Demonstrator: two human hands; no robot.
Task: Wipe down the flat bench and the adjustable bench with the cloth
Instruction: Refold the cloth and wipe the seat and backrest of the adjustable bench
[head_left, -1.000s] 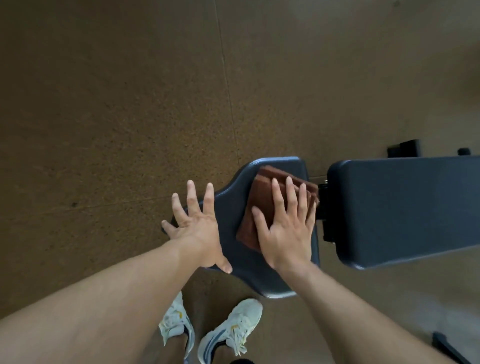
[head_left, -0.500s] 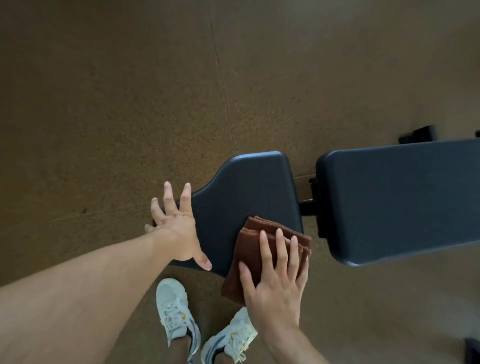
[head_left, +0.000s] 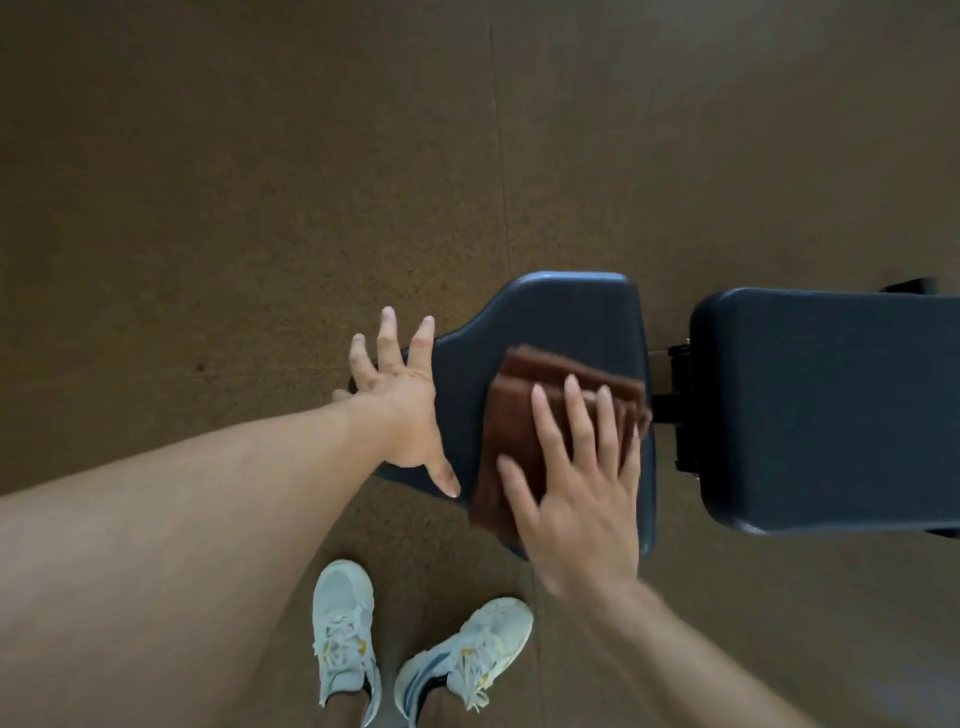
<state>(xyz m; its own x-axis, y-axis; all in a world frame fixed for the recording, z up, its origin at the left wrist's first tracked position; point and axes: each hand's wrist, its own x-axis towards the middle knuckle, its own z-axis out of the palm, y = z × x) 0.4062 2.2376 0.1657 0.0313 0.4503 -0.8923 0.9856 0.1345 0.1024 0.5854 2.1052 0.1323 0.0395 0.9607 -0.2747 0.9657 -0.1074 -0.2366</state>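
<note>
A dark blue adjustable bench lies below me, with its tapered seat pad (head_left: 561, 322) on the left and its long back pad (head_left: 831, 405) on the right. A folded brown cloth (head_left: 519, 415) lies on the seat pad. My right hand (head_left: 576, 478) presses flat on the cloth with straight, spread fingers. My left hand (head_left: 400, 395) rests open on the narrow left end of the seat pad, fingers spread and pointing away from me. No flat bench is in view.
Brown speckled rubber floor (head_left: 260, 182) surrounds the bench. A black hinge bracket (head_left: 675, 400) joins the two pads. My white sneakers (head_left: 415, 649) stand just below the seat pad. A black frame part (head_left: 909, 286) shows beyond the back pad.
My right hand slid the cloth from the far side of the seat pad to the near edge, then back up toward the middle. The left hand stayed on the pad's narrow end.
</note>
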